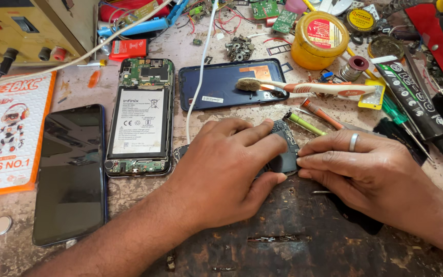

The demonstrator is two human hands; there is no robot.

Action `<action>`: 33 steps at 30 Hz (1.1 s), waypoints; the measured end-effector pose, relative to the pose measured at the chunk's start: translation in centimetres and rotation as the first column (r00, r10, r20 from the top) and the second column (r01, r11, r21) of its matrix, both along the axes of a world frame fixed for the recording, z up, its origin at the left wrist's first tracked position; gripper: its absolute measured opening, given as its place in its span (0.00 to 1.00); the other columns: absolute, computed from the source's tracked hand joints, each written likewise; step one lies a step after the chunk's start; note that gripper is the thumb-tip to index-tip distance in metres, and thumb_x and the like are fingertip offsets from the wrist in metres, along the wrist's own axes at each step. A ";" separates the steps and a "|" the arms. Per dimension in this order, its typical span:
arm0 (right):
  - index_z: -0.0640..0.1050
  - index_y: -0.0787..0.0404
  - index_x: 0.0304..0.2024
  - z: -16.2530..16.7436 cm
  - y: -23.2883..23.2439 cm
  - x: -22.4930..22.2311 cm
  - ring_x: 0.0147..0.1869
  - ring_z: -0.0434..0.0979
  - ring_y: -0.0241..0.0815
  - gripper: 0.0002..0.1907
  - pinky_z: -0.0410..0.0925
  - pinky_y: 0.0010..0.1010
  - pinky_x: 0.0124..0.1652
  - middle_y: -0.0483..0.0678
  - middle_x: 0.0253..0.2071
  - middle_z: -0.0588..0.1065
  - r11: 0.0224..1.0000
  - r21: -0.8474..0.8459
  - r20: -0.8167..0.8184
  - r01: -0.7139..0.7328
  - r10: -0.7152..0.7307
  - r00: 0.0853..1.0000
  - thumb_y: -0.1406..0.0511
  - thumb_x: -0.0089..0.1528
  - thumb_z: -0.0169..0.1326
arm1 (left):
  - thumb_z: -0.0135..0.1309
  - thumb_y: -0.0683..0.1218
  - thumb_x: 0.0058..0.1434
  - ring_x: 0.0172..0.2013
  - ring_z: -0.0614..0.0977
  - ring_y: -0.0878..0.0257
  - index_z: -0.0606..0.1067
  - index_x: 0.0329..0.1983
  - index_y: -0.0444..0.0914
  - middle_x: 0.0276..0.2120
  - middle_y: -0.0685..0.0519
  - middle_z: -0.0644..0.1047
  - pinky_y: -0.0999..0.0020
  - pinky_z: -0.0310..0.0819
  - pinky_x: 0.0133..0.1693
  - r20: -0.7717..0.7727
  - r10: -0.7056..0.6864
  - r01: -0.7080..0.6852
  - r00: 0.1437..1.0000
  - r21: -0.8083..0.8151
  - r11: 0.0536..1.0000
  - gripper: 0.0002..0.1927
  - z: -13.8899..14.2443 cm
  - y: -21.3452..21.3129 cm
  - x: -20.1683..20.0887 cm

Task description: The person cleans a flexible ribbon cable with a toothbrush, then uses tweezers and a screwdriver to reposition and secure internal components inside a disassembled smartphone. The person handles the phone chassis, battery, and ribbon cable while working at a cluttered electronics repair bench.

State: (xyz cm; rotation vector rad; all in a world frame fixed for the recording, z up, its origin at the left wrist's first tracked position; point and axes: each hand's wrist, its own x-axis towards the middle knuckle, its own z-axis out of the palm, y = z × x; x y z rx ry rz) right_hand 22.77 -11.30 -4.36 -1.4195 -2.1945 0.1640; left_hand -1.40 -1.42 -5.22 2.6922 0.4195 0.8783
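A small black phone part (285,149) lies on the worn workbench between my two hands. My left hand (226,169) grips it from the left, thumb below and fingers over its top. My right hand (365,172), with a ring on one finger, presses its fingertips against the part's right edge. An opened phone (140,115) with a white battery and bare green circuit boards lies to the left of my left hand. Beyond the hands rests a dark blue back cover (221,84) with a toothbrush (303,88) across it.
A phone with a dark screen (70,172) lies at the left beside an orange printed card (8,133). A yellow power supply (32,28) stands back left, its white cable (201,66) crossing the bench. Yellow flux tin (319,40), solder spool, screwdrivers (314,119) and loose screws crowd the back right.
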 end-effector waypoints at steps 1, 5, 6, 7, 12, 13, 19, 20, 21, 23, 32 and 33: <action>0.84 0.56 0.42 0.0 0.0 0.1 0.45 0.84 0.39 0.12 0.76 0.27 0.43 0.46 0.46 0.82 1.000 0.009 -0.005 -0.018 0.018 1.000 0.65 0.56 0.67 | 0.59 0.53 0.60 0.53 0.78 0.42 0.73 0.53 0.39 0.54 0.42 0.78 0.46 0.68 0.54 -0.010 -0.005 0.004 1.000 -0.024 1.000 0.21 0.0 0.0 0.0; 0.84 0.55 0.43 -0.3 -0.2 0.5 0.46 0.84 0.39 0.12 0.76 0.27 0.43 0.47 0.47 0.82 1.000 -0.014 0.009 -0.003 0.003 1.000 0.66 0.56 0.66 | 0.61 0.52 0.60 0.51 0.78 0.43 0.70 0.52 0.38 0.46 0.45 0.78 0.46 0.68 0.54 -0.015 -0.014 0.013 1.000 -0.084 0.996 0.22 0.0 0.0 0.0; 0.84 0.55 0.44 -0.4 -0.2 0.6 0.46 0.85 0.39 0.13 0.77 0.27 0.43 0.46 0.47 0.82 1.000 -0.025 -0.006 -0.005 0.005 1.000 0.66 0.56 0.66 | 0.61 0.52 0.59 0.51 0.78 0.43 0.70 0.52 0.38 0.45 0.46 0.78 0.46 0.67 0.53 -0.007 -0.016 0.015 1.000 -0.090 0.996 0.22 0.0 -0.1 0.0; 0.84 0.55 0.44 -0.4 -0.2 0.7 0.46 0.85 0.38 0.13 0.77 0.26 0.43 0.46 0.48 0.82 0.999 -0.036 -0.021 -0.007 0.007 1.000 0.66 0.56 0.65 | 0.62 0.51 0.58 0.51 0.78 0.43 0.70 0.52 0.38 0.46 0.46 0.78 0.46 0.67 0.54 0.007 -0.014 0.014 1.000 -0.078 0.997 0.23 -0.1 -0.1 0.0; 0.84 0.55 0.44 -0.6 -0.3 0.9 0.47 0.85 0.39 0.12 0.77 0.27 0.44 0.46 0.48 0.82 0.999 -0.029 0.002 -0.015 0.015 1.000 0.67 0.56 0.65 | 0.63 0.50 0.56 0.51 0.78 0.42 0.70 0.50 0.38 0.46 0.45 0.79 0.46 0.67 0.53 0.049 -0.007 0.009 0.999 -0.036 0.999 0.23 -0.2 -0.2 0.2; 0.84 0.55 0.44 -0.6 -0.3 0.9 0.47 0.85 0.39 0.12 0.77 0.27 0.45 0.46 0.48 0.82 0.999 -0.031 0.000 -0.013 0.013 1.000 0.67 0.56 0.65 | 0.63 0.50 0.56 0.50 0.79 0.42 0.69 0.51 0.37 0.44 0.44 0.79 0.46 0.68 0.53 0.037 -0.002 0.004 0.999 -0.059 0.998 0.23 -0.2 -0.2 0.2; 0.85 0.55 0.40 0.1 0.3 0.0 0.43 0.86 0.36 0.12 0.77 0.26 0.42 0.44 0.43 0.83 0.997 -0.012 0.009 0.078 -0.078 0.997 0.62 0.54 0.69 | 0.61 0.50 0.58 0.50 0.79 0.42 0.68 0.54 0.34 0.41 0.42 0.78 0.47 0.69 0.53 0.036 0.035 -0.033 0.999 -0.044 0.998 0.25 -0.3 -0.7 0.3; 0.84 0.57 0.40 0.2 0.3 -0.3 0.43 0.85 0.37 0.13 0.77 0.26 0.42 0.44 0.43 0.83 0.996 0.022 0.013 0.082 -0.082 0.997 0.62 0.54 0.69 | 0.61 0.50 0.58 0.50 0.79 0.42 0.68 0.55 0.33 0.42 0.42 0.78 0.47 0.69 0.53 0.045 0.035 -0.034 0.998 -0.028 0.999 0.26 -0.4 -0.7 0.3; 0.84 0.58 0.40 0.3 0.2 -0.6 0.43 0.85 0.37 0.13 0.77 0.27 0.41 0.45 0.43 0.83 0.995 0.054 0.019 0.084 -0.086 0.996 0.62 0.54 0.68 | 0.61 0.49 0.58 0.50 0.79 0.42 0.68 0.56 0.33 0.43 0.42 0.78 0.47 0.69 0.53 0.055 0.036 -0.036 0.998 -0.013 0.999 0.27 -0.4 -0.7 0.4; 0.83 0.60 0.39 0.6 -0.3 -1.2 0.42 0.84 0.40 0.13 0.76 0.29 0.41 0.47 0.42 0.82 0.987 0.142 0.113 0.073 -0.090 0.990 0.62 0.54 0.68 | 0.60 0.49 0.59 0.50 0.79 0.43 0.68 0.56 0.33 0.45 0.41 0.78 0.47 0.69 0.53 0.047 0.040 -0.040 0.998 0.015 0.999 0.26 -0.5 -0.8 0.5; 0.82 0.61 0.38 0.6 -0.7 -1.7 0.41 0.83 0.46 0.11 0.75 0.35 0.39 0.49 0.42 0.81 0.981 0.191 0.236 0.033 -0.079 0.968 0.64 0.55 0.67 | 0.57 0.50 0.61 0.50 0.79 0.44 0.70 0.52 0.34 0.50 0.40 0.78 0.47 0.69 0.52 -0.003 0.050 -0.049 0.999 0.106 0.993 0.21 -0.6 -1.0 0.7; 0.82 0.61 0.39 0.6 -0.6 -1.5 0.42 0.83 0.46 0.12 0.75 0.35 0.39 0.49 0.42 0.81 0.983 0.182 0.214 0.032 -0.071 0.974 0.64 0.55 0.67 | 0.57 0.50 0.62 0.51 0.79 0.44 0.70 0.52 0.34 0.51 0.39 0.78 0.47 0.69 0.52 0.005 0.050 -0.050 0.999 0.127 0.991 0.20 -0.6 -1.0 0.7</action>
